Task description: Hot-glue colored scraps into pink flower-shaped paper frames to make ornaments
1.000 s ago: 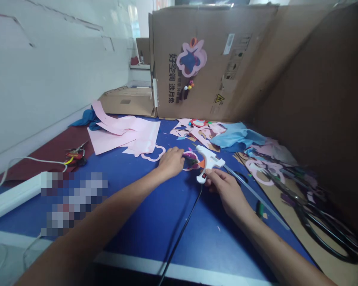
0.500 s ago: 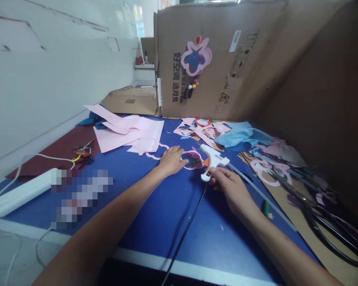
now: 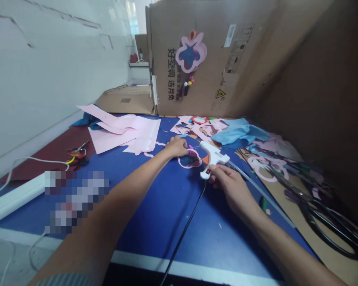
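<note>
Blue worktop point(image 3: 155, 246), cardboard panel point(image 3: 209, 99) rising behind, open blue room before the white front edge point(image 3: 167, 264), right hand point(image 3: 229, 184) clenched around a white hot glue gun point(image 3: 211, 157), left hand point(image 3: 176, 146) grasping a pink paper cutout point(image 3: 189, 163) just beside the gun, black cord point(image 3: 185, 234) trailing toward the edge

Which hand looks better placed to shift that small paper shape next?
Probably the left: the left hand is already at the paper shape, its fingers reaching onto it, while the right hand is busy gripping the white glue gun.
</note>
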{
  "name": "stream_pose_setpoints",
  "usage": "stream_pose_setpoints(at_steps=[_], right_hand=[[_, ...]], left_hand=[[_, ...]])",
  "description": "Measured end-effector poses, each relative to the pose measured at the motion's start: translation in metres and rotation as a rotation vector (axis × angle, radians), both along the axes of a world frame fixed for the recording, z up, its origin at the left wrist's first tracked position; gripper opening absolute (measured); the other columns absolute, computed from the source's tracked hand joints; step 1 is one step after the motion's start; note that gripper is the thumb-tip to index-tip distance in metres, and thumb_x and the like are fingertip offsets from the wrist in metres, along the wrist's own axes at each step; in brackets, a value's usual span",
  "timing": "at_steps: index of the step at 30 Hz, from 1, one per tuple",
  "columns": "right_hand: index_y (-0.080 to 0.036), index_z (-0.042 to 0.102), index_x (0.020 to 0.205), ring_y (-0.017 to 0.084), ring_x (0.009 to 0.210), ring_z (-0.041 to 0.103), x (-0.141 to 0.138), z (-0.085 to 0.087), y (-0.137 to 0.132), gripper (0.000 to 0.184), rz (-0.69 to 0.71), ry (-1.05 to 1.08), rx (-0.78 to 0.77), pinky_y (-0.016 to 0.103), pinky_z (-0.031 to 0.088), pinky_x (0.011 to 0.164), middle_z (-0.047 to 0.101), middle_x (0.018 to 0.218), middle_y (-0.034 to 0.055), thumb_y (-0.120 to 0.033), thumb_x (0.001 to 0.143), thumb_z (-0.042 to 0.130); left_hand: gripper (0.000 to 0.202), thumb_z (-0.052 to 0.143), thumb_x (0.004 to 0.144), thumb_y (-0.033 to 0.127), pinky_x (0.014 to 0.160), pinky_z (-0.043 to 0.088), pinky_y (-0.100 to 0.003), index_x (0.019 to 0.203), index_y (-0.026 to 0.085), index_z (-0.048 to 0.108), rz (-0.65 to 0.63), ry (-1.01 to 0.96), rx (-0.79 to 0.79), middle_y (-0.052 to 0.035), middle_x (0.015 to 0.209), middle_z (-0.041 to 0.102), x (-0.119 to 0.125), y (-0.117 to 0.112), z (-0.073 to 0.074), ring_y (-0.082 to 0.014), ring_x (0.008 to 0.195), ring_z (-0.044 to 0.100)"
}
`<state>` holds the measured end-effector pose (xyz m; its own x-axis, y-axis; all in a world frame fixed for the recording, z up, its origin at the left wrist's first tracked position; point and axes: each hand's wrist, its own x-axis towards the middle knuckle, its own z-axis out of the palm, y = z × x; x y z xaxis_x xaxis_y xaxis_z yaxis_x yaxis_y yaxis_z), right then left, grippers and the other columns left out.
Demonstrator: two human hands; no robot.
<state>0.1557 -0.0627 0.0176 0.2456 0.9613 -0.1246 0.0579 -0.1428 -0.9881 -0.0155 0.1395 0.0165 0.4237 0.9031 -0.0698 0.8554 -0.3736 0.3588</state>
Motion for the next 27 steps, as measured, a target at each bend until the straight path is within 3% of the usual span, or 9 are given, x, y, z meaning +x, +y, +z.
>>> stream_pose_setpoints(at_steps=[4, 8, 12, 15, 21, 27], right_hand=[[-0.022, 0.072, 0.075, 0.018, 0.068, 0.055, 0.000, 0.001, -0.002, 0.052, -0.006, 0.005, -0.008, 0.032, 0.043, 0.066, 0.064, 0.071, 0.0016, -0.072, 0.080, 0.085], [-0.022, 0.073, 0.077, 0.018, 0.067, 0.056, 0.000, 0.001, -0.002, 0.051, -0.002, 0.007, -0.012, 0.032, 0.043, 0.065, 0.065, 0.071, 0.0016, -0.071, 0.080, 0.085], [-0.022, 0.074, 0.076, 0.018, 0.067, 0.056, 0.001, 0.002, -0.002, 0.051, -0.009, 0.003, -0.019, 0.032, 0.043, 0.064, 0.066, 0.071, 0.0018, -0.072, 0.079, 0.084], [-0.022, 0.076, 0.077, 0.018, 0.067, 0.057, 0.001, 0.003, -0.002, 0.051, -0.005, -0.011, -0.026, 0.032, 0.044, 0.064, 0.067, 0.072, 0.0020, -0.072, 0.080, 0.083], [-0.022, 0.075, 0.077, 0.018, 0.068, 0.057, 0.001, 0.005, -0.002, 0.051, 0.008, -0.021, -0.025, 0.033, 0.043, 0.065, 0.066, 0.072, 0.0023, -0.073, 0.080, 0.081], [-0.023, 0.075, 0.077, 0.019, 0.070, 0.056, 0.003, 0.006, -0.002, 0.049, 0.011, -0.040, -0.016, 0.034, 0.042, 0.066, 0.067, 0.072, 0.0028, -0.071, 0.081, 0.080]], left_hand=[[0.043, 0.090, 0.083, 0.060, 0.114, 0.057, -0.048, 0.108, 0.027, 0.079, 0.003, -0.005, -0.031, -0.0126, 0.141, 0.067, 0.004, 0.001, 0.000, -0.0370, 0.135, 0.063], [0.048, 0.088, 0.086, 0.058, 0.115, 0.057, -0.047, 0.120, 0.027, 0.078, -0.007, -0.003, 0.017, -0.0132, 0.147, 0.068, 0.003, 0.002, -0.007, -0.0374, 0.139, 0.064], [0.047, 0.066, 0.104, 0.041, 0.126, 0.051, -0.043, 0.148, 0.025, 0.070, -0.062, 0.005, 0.079, -0.0129, 0.161, 0.066, -0.017, 0.005, -0.012, -0.0320, 0.150, 0.062], [0.051, 0.046, 0.110, 0.025, 0.132, 0.045, -0.041, 0.156, 0.018, 0.066, -0.062, 0.030, 0.122, -0.0154, 0.168, 0.062, -0.045, 0.011, -0.009, -0.0285, 0.156, 0.058], [0.054, 0.052, 0.101, 0.019, 0.125, 0.050, -0.041, 0.151, 0.022, 0.071, -0.063, 0.134, 0.157, -0.0124, 0.159, 0.070, -0.103, 0.023, 0.006, -0.0296, 0.147, 0.065], [0.039, 0.062, 0.095, 0.026, 0.110, 0.056, -0.038, 0.128, 0.024, 0.083, -0.112, 0.212, 0.158, -0.0110, 0.131, 0.077, -0.129, 0.023, 0.016, -0.0293, 0.125, 0.073]])
